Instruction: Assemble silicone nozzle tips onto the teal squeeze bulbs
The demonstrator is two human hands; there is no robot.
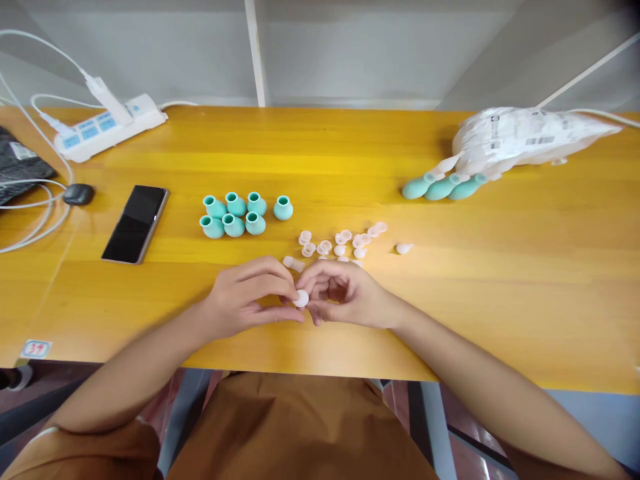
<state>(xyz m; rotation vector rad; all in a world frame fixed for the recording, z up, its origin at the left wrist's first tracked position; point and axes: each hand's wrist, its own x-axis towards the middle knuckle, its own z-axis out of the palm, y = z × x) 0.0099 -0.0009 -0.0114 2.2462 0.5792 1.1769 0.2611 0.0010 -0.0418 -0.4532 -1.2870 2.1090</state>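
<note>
Between my two hands is a small white round piece, low over the table near its front edge. The fingertips of my left hand pinch its left side. From the other side, my right hand closes its thumb and curled fingers on it; part of the piece is hidden there. Just beyond my hands lie several small translucent, pale pink caps, and a white bulb with a pointed tip lies farther right. Several mint-green vase-shaped pieces stand with open mouths up at the left, one slightly apart.
Three mint-green bulbs with pale tips lie at the right, against a white plastic bag. A phone, a black mouse-like object and a power strip with cables occupy the left. A grey partition borders the back.
</note>
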